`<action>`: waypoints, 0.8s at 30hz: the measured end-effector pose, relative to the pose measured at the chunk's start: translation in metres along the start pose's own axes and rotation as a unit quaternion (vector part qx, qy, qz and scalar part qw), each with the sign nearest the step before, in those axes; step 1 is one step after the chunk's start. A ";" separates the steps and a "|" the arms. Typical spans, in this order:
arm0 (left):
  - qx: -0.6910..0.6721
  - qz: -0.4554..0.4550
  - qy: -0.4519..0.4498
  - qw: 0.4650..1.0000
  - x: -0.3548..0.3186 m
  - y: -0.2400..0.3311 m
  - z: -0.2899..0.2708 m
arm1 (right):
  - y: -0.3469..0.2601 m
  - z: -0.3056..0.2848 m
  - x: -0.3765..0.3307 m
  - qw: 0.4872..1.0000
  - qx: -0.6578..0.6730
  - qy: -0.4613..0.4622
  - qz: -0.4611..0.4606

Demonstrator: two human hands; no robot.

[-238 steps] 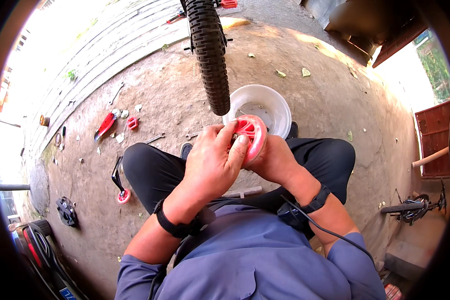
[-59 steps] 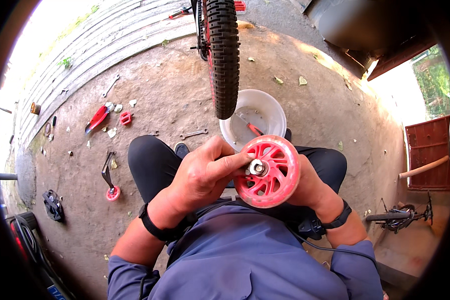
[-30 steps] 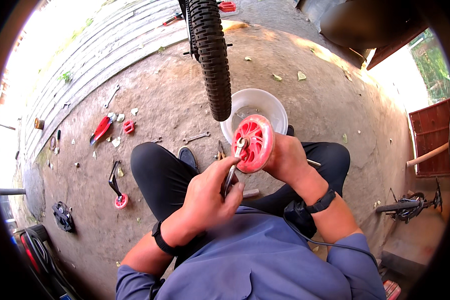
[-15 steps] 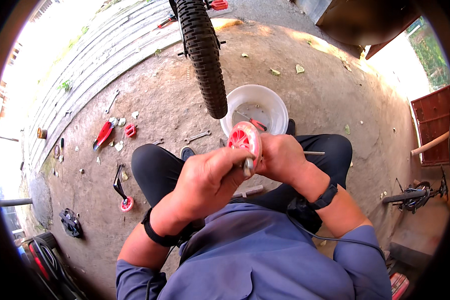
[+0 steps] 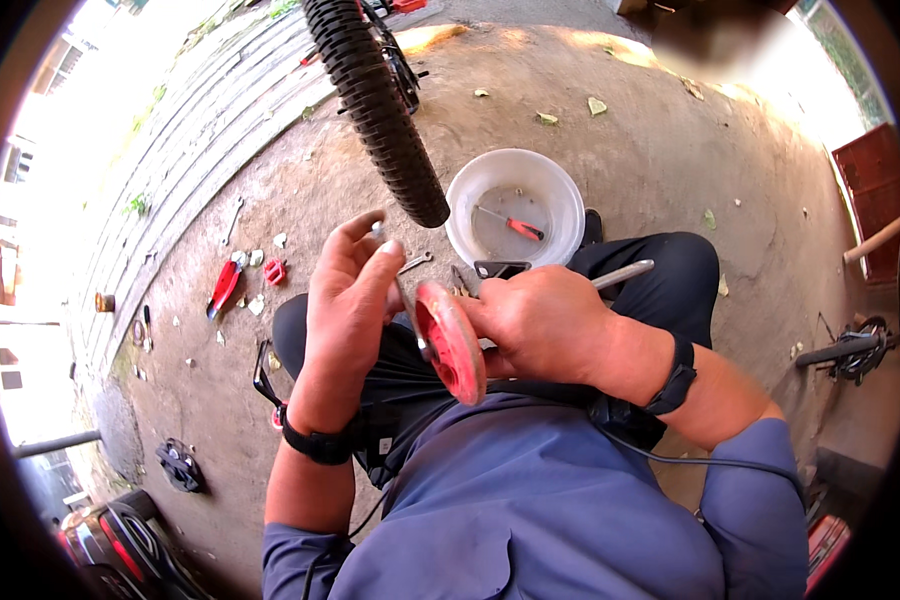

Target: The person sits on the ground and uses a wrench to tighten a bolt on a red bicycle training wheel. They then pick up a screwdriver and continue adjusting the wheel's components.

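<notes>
My right hand [image 5: 550, 318] is closed beside a small red training wheel [image 5: 448, 345], which is tilted above my lap. A metal rod [image 5: 625, 274], perhaps a tool handle, sticks out of the same fist towards my right knee; its other end is hidden. A black plate [image 5: 502, 269] shows just beyond the knuckles. On the wheel's left, my left hand [image 5: 348, 300] is raised with a small shiny metal piece [image 5: 378, 230] between its curled fingers. Its exact kind is too small to make out.
A white plastic tub [image 5: 460, 185] holding a red-handled screwdriver [image 5: 522, 228] stands ahead. A knobbly bicycle tyre [image 5: 375, 110] hangs over the ground left of it. Left lie a red pedal [image 5: 275, 272], a wrench [image 5: 233, 220] and a black-and-red machine [image 5: 120, 545].
My left hand has come off the wheel and moved left and up with the small metal piece. The wheel has turned and dropped lower, beside my right hand.
</notes>
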State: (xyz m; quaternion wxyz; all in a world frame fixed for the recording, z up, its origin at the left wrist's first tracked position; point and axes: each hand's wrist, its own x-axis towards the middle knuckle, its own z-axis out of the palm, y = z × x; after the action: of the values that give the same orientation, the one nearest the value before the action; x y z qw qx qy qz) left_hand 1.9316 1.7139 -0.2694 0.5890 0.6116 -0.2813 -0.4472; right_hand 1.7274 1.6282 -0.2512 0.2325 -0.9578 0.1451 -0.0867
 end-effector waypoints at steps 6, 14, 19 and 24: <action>-0.089 -0.071 0.030 0.993 -0.004 -0.028 -0.016 | 0.001 0.000 0.005 0.998 0.003 0.055 -0.031; -0.152 -0.162 -0.036 0.974 -0.017 -0.064 -0.028 | 0.001 -0.008 0.017 0.998 0.042 -0.029 0.034; -0.101 -0.202 -0.047 0.973 -0.035 -0.072 -0.019 | 0.003 -0.011 0.021 0.996 0.040 -0.046 0.069; -0.120 -0.269 -0.052 0.954 -0.052 -0.077 -0.021 | 0.010 -0.013 0.024 0.995 0.034 -0.053 0.080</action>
State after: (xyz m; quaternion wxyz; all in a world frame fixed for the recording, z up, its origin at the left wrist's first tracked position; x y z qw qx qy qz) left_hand 1.9131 1.7802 -0.3353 0.5003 0.5650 -0.0806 -0.6512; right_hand 1.7447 1.6066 -0.2425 0.2789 -0.9377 0.2061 -0.0221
